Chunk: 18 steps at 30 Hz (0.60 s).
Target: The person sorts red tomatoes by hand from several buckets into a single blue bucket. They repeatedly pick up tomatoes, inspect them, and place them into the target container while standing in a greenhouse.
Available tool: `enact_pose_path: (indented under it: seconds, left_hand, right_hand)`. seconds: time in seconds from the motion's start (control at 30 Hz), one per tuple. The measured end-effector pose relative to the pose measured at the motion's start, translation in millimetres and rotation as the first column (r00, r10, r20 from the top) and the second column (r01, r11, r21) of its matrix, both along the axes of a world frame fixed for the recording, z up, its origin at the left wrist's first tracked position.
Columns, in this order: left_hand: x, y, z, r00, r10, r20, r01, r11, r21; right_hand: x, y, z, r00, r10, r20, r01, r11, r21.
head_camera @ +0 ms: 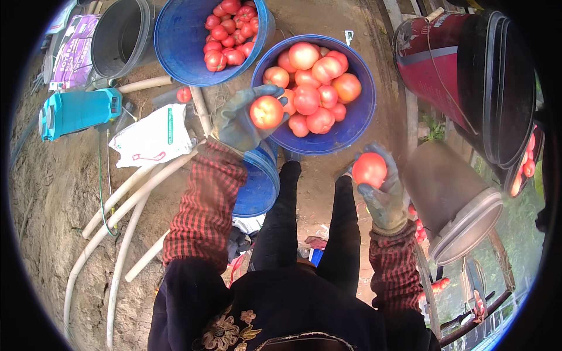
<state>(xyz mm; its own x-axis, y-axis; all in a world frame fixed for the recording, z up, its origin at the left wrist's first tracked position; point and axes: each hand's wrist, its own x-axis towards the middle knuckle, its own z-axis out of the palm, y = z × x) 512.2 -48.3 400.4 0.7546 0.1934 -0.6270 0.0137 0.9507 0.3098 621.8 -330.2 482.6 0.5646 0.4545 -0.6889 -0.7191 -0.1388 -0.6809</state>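
Note:
My left hand (pixel 239 116), in a soiled work glove, is closed around an orange-red tomato (pixel 266 112) at the left rim of a blue bucket (pixel 372 115). Large tomatoes (pixel 306 99) are heaped in that bucket. A redder tomato (pixel 369 170) sits in my gloved right hand (pixel 385 193), below and to the right of the same bucket. Checked red-and-black sleeve covers reach up to both gloves. Beyond, a second blue bucket (pixel 175 48) holds many smaller red tomatoes (pixel 230 35). Part of another blue bucket (pixel 257 186) shows beneath my left forearm.
At left lie a turquoise tank (pixel 81 113), a white printed bag (pixel 151 138), pale pipes (pixel 127 210) and a single tomato (pixel 184 94). A black bucket (pixel 120 39) stands farther back. A red-and-black bucket (pixel 443 74) and a brown bucket (pixel 448 197) are at right.

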Motion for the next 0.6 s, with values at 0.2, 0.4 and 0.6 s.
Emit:
enact_pose_path:
  seconds: [0.2, 0.4, 0.6]
  left_hand:
    - [34.2, -48.3, -6.0, 0.982, -0.188, 0.021, 0.189, 0.981, -0.054]
    - [69.0, -89.5, -2.2, 0.977, -0.212, -0.002, 0.211, 0.973, -0.095]
    - [81.6, -125.9, -8.8, 0.959, -0.235, 0.161, 0.266, 0.941, -0.211]
  right_hand:
    - [2.3, -7.0, -38.6, 0.683, 0.320, 0.657, -0.138, 0.939, -0.315]
    - [6.2, -27.9, -57.2, 0.611, 0.386, 0.691, -0.085, 0.900, -0.428]
    - [14.2, -24.1, -49.9, 0.546, 0.428, 0.721, -0.142, 0.895, -0.424]
